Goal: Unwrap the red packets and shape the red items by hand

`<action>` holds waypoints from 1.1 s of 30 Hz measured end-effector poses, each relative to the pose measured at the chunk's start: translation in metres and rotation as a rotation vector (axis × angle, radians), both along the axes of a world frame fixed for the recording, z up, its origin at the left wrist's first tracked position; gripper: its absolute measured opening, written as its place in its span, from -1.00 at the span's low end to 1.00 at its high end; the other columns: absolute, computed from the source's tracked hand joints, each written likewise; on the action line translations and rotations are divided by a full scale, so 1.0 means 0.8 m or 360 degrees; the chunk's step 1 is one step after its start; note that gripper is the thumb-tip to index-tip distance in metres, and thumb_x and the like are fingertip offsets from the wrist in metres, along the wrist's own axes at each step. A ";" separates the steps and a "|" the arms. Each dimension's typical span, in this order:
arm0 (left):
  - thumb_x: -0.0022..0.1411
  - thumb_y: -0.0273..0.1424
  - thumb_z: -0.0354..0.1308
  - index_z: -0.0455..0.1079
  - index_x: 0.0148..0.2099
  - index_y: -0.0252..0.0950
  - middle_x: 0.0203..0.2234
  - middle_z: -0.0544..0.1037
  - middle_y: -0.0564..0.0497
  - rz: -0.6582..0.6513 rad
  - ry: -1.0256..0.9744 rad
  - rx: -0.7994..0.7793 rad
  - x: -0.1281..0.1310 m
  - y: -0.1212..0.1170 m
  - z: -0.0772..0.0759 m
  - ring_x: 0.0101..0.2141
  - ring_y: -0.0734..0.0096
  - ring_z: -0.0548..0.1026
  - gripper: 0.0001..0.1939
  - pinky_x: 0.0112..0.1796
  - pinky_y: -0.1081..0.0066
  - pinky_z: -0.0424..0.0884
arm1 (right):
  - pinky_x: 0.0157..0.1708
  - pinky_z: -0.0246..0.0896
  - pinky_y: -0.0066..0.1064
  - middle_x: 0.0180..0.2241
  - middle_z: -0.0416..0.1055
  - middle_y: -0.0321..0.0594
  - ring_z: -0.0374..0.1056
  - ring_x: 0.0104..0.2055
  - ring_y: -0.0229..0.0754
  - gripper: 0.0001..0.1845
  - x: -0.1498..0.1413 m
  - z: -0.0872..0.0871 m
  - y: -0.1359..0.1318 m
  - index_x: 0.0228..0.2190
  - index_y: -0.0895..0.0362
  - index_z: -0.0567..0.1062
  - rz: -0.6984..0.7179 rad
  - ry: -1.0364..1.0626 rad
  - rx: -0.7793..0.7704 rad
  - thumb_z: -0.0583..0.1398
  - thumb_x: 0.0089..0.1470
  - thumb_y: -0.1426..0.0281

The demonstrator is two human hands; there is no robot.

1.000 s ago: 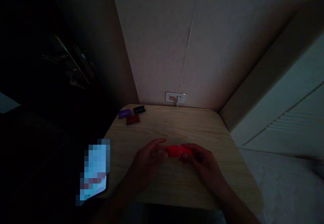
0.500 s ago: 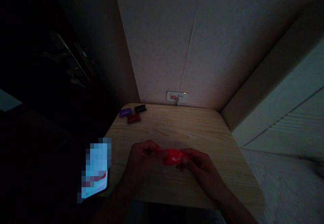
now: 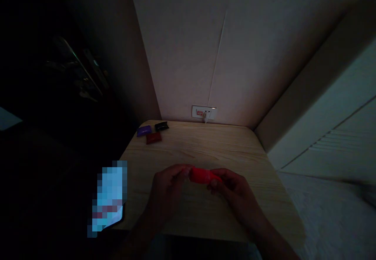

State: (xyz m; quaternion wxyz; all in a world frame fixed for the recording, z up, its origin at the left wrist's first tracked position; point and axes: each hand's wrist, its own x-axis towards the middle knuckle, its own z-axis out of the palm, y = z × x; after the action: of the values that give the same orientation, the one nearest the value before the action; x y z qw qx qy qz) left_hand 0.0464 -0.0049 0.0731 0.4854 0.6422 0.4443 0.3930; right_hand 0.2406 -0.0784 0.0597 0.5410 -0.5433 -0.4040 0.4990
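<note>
A small red packet (image 3: 201, 175) with a shiny plastic-looking wrapper is held above the table between both hands. What is inside the wrapper cannot be made out. My left hand (image 3: 169, 183) pinches its left end, where a bit of clear wrapper seems to show at the fingertips. On the other side my right hand (image 3: 233, 187) grips the right end between thumb and fingers. Toward the table's back left corner lie three similar packets: a purple packet (image 3: 144, 130), a black packet (image 3: 161, 126) and a dark red packet (image 3: 154, 138).
The wooden table (image 3: 211, 146) stands against a wall with a socket plate (image 3: 204, 112) that has a plug in it. A lit phone (image 3: 113, 197), its screen blurred out, is at the left edge. A dark door with a handle (image 3: 78, 66) is farther left; a pale cabinet (image 3: 329, 127) stands right.
The red packet has turned and now looks narrower, more like a roll. My left fingers have shifted to its left end, uncovering more of it. The view has moved slightly.
</note>
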 end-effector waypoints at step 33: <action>0.13 -0.21 0.29 0.45 -0.54 -0.32 -0.64 0.47 0.05 -0.0329 -0.0161 -0.0476 -0.001 0.013 -0.007 -0.54 0.44 0.39 -0.68 -0.43 0.44 0.32 | -0.29 0.30 -0.35 -0.44 0.56 -0.20 0.41 -0.37 -0.14 -0.67 0.005 -0.009 0.003 -0.25 0.13 0.65 -0.0097 -0.0001 -0.0009 0.37 0.09 0.12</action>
State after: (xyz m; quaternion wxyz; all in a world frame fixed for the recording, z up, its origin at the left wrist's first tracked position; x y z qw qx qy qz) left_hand 0.0452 0.0056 0.0674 0.6351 0.5845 0.4044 0.3024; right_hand 0.2447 -0.0762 0.0527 0.5542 -0.5571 -0.3861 0.4833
